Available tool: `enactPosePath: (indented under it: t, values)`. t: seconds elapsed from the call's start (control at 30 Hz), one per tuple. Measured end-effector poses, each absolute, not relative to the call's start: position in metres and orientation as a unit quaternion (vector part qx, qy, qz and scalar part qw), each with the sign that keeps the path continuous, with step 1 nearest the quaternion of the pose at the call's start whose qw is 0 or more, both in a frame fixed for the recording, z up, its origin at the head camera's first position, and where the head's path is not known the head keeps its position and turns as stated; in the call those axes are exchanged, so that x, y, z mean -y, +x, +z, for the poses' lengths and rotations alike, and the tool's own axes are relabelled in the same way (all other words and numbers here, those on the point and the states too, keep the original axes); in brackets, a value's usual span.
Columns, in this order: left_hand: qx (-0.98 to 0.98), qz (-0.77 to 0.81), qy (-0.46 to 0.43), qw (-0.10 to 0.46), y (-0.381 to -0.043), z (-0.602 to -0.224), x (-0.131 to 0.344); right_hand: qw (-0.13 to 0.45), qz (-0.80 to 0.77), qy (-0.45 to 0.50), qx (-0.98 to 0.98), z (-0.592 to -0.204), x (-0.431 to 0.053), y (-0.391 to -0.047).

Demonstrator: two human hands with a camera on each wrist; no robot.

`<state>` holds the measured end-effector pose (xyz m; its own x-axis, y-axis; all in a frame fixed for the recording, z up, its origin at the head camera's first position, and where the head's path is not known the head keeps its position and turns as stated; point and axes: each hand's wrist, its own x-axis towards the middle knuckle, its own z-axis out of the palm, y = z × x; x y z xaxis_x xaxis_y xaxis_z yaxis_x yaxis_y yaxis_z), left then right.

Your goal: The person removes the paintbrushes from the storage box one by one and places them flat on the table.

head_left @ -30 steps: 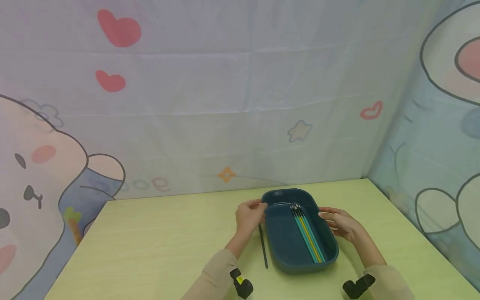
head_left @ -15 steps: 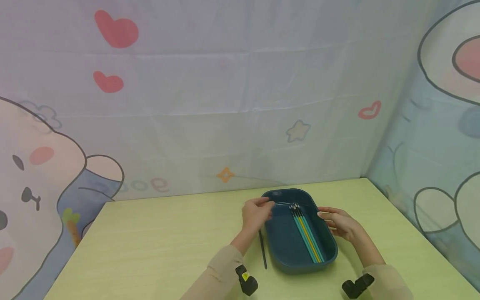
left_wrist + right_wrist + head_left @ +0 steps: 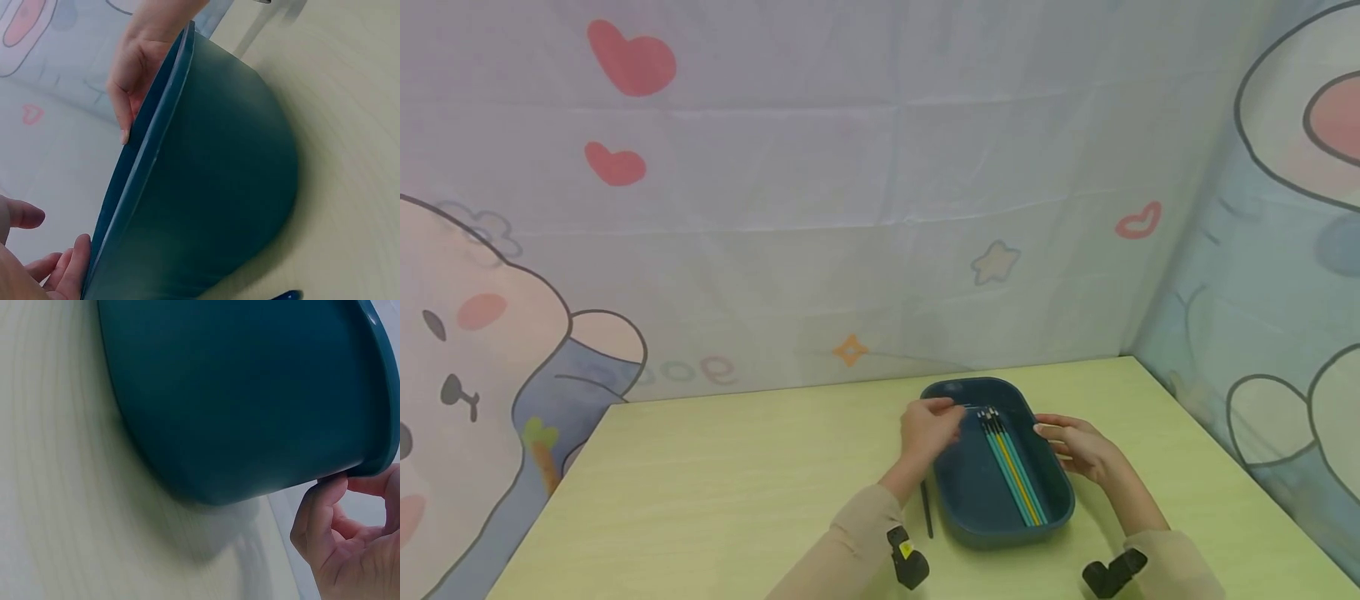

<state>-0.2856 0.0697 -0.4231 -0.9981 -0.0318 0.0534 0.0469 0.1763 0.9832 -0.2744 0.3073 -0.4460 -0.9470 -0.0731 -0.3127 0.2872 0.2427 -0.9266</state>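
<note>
A deep dark-blue plastic basin [image 3: 985,533] stands on the table, with several teal and yellow pencils [image 3: 1011,471] lying side by side along its right half. My left hand [image 3: 928,429] is over the basin's left rim, fingers reaching above the inside. In the left wrist view its thumb and fingers [image 3: 74,265] are apart with nothing between them. On the other side, my right hand [image 3: 1082,446] pinches the right rim between thumb and fingers, as the right wrist view also shows. A thin dark stick [image 3: 927,510] lies just left of the basin, partly hidden by the left forearm.
The pale yellow-green table [image 3: 715,483] reaches back to a printed fabric curtain [image 3: 775,208]. More of this fabric [image 3: 1285,283] hangs along the right side. Each sleeve cuff bears a black wrist camera.
My left hand has moved right from the basin's left rim to over its inside. The right hand stays at the right rim, and the pencils lie as before.
</note>
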Motion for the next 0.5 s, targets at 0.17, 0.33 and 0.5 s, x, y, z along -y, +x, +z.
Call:
enactPosePath:
  t: [0.17,0.33,0.5]
  values:
    - [0.77,-0.637,0.002,0.032,-0.285,-0.423,-0.074,0.149,-0.613,0.067,-0.773,-0.446,-0.308,-0.275]
    - [0.773,-0.634,0.001,0.03,-0.286,-0.423,-0.078,0.148,-0.612,0.07,-0.774,-0.446,-0.308,-0.275]
    - [0.786,-0.618,0.001,0.031,-0.286,-0.424,-0.084,0.151,-0.625,0.064,-0.763,-0.445,-0.308,-0.274]
